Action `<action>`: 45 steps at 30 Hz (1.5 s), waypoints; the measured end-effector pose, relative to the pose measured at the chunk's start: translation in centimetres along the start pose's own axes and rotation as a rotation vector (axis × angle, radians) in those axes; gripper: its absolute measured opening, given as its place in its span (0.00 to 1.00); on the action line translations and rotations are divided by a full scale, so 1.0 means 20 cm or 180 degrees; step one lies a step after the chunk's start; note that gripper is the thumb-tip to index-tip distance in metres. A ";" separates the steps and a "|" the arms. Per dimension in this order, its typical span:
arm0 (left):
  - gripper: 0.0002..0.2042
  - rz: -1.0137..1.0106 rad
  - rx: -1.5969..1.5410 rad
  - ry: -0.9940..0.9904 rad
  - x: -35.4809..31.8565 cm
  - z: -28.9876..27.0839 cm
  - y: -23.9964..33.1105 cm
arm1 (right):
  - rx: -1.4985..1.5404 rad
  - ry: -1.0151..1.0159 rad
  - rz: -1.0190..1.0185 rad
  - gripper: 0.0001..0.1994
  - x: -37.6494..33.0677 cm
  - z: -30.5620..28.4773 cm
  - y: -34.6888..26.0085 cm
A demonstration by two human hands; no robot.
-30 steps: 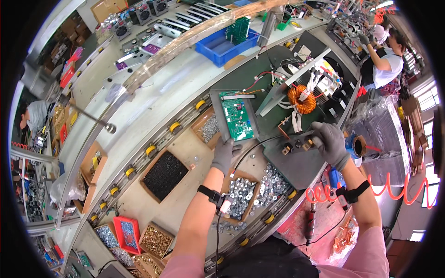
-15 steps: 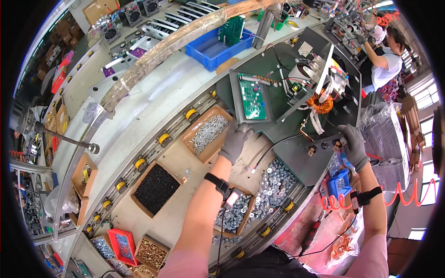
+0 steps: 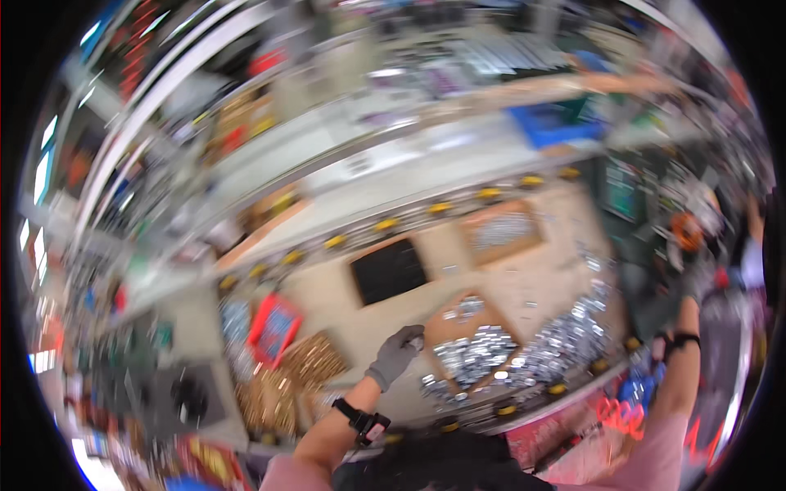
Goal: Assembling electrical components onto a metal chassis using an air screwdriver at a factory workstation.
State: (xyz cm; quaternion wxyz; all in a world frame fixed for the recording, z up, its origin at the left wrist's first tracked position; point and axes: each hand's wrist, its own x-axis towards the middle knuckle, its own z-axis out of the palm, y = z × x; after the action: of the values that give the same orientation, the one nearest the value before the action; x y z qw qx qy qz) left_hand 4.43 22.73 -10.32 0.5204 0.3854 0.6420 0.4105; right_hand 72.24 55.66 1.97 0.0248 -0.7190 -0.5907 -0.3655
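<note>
The whole view is smeared by motion. My left hand [image 3: 397, 353], in a grey glove with a black wrist band, hovers at the left edge of a shallow tray of small silver metal parts [image 3: 479, 353]. Its fingers are bent; I cannot tell whether it holds anything. My right arm reaches up along the right rim, and my right hand [image 3: 697, 285], also gloved, is a blur over the dark work plate [image 3: 647, 303]. An orange wire coil [image 3: 688, 231] and a green circuit board [image 3: 622, 195] lie beyond it.
Silver parts are heaped loose [image 3: 565, 344] to the right of the tray. Around it lie a black-filled tray [image 3: 389, 270], another tray of silver parts [image 3: 499, 231], a red box [image 3: 274, 326] and brass parts [image 3: 315, 360]. A blue bin [image 3: 557, 124] stands at the back.
The view has swung left and blurred. My left hand came down from the green circuit board to the tray of silver parts. My right hand stays by the dark plate.
</note>
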 end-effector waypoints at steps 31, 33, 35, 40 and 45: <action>0.30 -0.3002 0.2041 0.3236 -2.34 -2.18 -1.01 | 0.5436 -0.5231 -0.3331 0.20 -2.51 -3.30 -3.41; 0.27 -0.2908 0.2141 0.3193 -2.32 -2.17 -0.95 | 0.5525 -0.6080 -0.2756 0.18 -2.67 -3.44 -3.68; 0.21 -0.3018 0.2131 0.3004 -2.29 -2.15 -0.83 | 0.5777 -0.7274 -0.0397 0.15 -2.81 -3.54 -3.86; 0.18 -0.3013 0.2536 0.2915 -2.31 -2.20 -0.90 | 0.6137 -0.7941 0.0664 0.11 -2.99 -3.50 -3.96; 0.27 -0.3059 0.2278 0.2697 -2.33 -2.23 -0.83 | 0.7058 -0.6527 0.0581 0.15 -3.11 -3.61 -3.74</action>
State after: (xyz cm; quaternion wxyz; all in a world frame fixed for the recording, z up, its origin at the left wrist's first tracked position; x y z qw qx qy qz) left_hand -33.12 -31.92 -3.91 0.1923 0.0159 0.9811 0.0160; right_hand -30.75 -7.34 -9.32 0.1498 -0.3063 -0.2751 0.8989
